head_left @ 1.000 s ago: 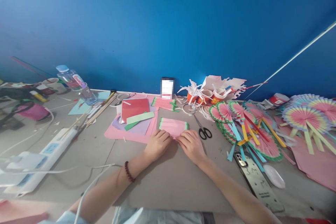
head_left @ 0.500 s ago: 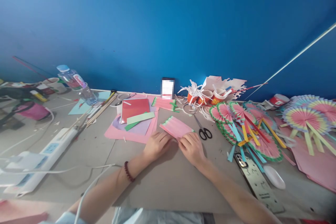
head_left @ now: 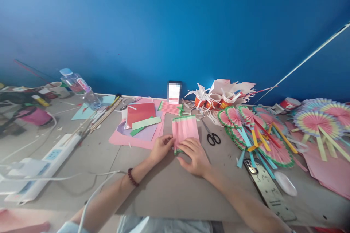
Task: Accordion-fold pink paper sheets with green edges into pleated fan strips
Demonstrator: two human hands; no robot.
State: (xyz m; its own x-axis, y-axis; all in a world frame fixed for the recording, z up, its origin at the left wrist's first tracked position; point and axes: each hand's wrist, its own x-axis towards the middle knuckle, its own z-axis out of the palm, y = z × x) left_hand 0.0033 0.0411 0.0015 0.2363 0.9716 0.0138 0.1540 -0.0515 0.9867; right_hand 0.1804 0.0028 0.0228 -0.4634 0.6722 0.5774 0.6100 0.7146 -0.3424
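A pink sheet of paper (head_left: pixel 188 126) with green edges and pleat lines lies on the table in front of me. At its lower left edge my left hand (head_left: pixel 162 148) is closed, thumb and fingers pinching the paper's side. My right hand (head_left: pixel 196 157) rests on the sheet's lower part, its fingers stretched out flat and the thumb apart. Behind the sheet lies a folded pink-and-green paper strip (head_left: pixel 171 107). To the right are black-handled scissors (head_left: pixel 213 138). The part of the sheet under my right palm is hidden.
Coloured papers (head_left: pixel 120 138) and a red packet (head_left: pixel 140 113) lie at left. Several paper fans (head_left: pixel 318 125) crowd the right, near a phone (head_left: pixel 266 185) and a white mouse (head_left: pixel 286 184). A power strip (head_left: pixel 51 156), a cable and a tilted bottle (head_left: pixel 79 85) stand farther left.
The pink paper has turned from slanted to nearly upright and shows more of its face. My right hand has moved onto it; my left hand has shifted to its left edge.
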